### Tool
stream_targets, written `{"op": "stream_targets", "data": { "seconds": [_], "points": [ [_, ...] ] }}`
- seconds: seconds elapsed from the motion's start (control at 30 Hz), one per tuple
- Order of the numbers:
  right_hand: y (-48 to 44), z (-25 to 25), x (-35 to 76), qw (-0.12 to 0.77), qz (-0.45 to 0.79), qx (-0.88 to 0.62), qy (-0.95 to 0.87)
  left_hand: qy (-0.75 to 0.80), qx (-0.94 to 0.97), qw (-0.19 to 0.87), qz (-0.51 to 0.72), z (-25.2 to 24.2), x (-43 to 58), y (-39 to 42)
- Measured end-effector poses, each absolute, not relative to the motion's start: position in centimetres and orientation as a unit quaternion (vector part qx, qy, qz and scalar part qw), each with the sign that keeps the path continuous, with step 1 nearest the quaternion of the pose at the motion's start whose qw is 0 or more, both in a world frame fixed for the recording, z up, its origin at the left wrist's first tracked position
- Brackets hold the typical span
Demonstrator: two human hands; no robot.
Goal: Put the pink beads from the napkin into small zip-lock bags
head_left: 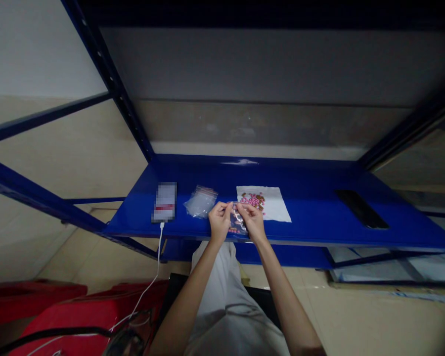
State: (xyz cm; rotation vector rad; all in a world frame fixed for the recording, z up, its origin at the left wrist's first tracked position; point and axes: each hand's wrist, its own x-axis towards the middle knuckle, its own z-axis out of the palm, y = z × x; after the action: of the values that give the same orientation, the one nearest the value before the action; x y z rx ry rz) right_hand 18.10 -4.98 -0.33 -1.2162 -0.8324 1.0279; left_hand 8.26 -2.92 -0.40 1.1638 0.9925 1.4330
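A small clear zip bag [239, 225] with a few pink and brown pieces at its bottom hangs between my hands at the shelf's front edge. My left hand [220, 220] pinches its upper left side with thumb and fingers. At its upper right side, my right hand [252, 220] is closed on the same bag. Just beyond the right hand, pink beads [257, 199] and brown pieces lie heaped on a white sheet [280, 210]. To the left of my hands is a pile of clear plastic zip bags [201, 201].
The blue metal shelf [304, 198] has uprights on both sides. A phone [164, 202] with a white cable [158, 262] lies at the left, and a dark phone [361, 208] at the right. Red plastic stools [74, 316] stand below left.
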Motion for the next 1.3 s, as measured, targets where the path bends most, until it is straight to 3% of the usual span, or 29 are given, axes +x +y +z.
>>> {"op": "stream_targets", "data": {
  "seconds": [0.77,1.3],
  "points": [
    [-5.2,-0.4,17.9,0.641,0.419,-0.549,-0.335,0.389,0.502,0.516,0.574,-0.2,7.7,-3.4],
    [-5.2,-0.2,17.7,0.616,0.433,-0.541,-0.376,0.434,0.581,0.447,0.523,-1.7,7.5,-3.3]
  ]
}}
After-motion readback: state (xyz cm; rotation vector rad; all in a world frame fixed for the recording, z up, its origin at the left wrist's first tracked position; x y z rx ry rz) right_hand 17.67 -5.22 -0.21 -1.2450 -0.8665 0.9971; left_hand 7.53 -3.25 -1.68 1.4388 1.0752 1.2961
